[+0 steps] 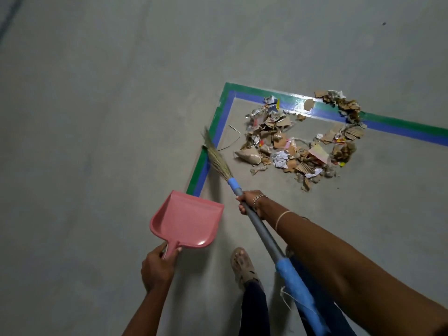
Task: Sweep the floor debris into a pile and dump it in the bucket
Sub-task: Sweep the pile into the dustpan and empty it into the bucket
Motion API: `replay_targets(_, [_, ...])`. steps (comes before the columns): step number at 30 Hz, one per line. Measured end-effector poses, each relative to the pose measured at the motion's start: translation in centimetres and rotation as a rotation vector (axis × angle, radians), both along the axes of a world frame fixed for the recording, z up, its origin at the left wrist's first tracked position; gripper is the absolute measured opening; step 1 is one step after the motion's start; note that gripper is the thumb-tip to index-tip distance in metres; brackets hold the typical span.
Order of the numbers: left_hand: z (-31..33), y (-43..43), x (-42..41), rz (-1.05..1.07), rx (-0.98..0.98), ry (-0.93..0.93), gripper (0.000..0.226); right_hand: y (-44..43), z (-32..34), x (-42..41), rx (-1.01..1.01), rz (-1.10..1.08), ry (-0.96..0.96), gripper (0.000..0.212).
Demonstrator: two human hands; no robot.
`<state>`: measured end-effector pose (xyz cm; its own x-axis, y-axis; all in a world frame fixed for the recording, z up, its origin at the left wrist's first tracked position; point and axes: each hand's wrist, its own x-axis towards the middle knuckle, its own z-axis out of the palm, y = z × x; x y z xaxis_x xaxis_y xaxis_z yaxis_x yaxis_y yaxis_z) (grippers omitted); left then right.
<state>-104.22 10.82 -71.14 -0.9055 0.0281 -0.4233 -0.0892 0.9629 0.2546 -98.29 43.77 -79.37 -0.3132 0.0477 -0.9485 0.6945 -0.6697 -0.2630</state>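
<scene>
A ring-shaped pile of debris [300, 139], torn cardboard, crumpled paper and wrappers, lies on the grey floor inside a taped corner. My right hand [251, 202] grips the grey shaft of a broom [260, 229]. Its straw bristles [217, 157] point up-left, over the tape, to the left of the pile. My left hand [157, 267] holds the handle of a pink dustpan [186, 220], which hangs above the floor to the left of the broom with its mouth facing away from me. No bucket is in view.
Green and blue tape [218, 127] marks a corner on the concrete floor; part of the debris lies across its far strip. A few loose straws [232, 139] lie by the tape. My sandalled foot [243, 265] stands between dustpan and broom shaft.
</scene>
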Motion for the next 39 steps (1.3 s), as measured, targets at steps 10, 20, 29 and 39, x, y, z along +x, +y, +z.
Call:
replay_targets(10, [-0.5,3.7,-0.2,-0.143,0.045,0.034,0.041,9.0,-4.7,3.9,0.249,-0.274,-0.181,0.008])
replay_targets(20, [0.3,10.0,-0.4,-0.263,0.119,0.032,0.052,9.4,3.5,16.9,0.239,-0.334,-0.090,0.018])
replay_targets(29, [2.8,5.8,-2.4,-0.181,0.047,0.045,0.042,-0.9,7.3,11.3,0.101,-0.178,0.084,0.012])
replay_targets(39, [3.2,-0.6,-3.8,-0.010,0.038,0.089,0.039,-4.5,1.9,-5.0,0.079,-0.022,0.066,0.004])
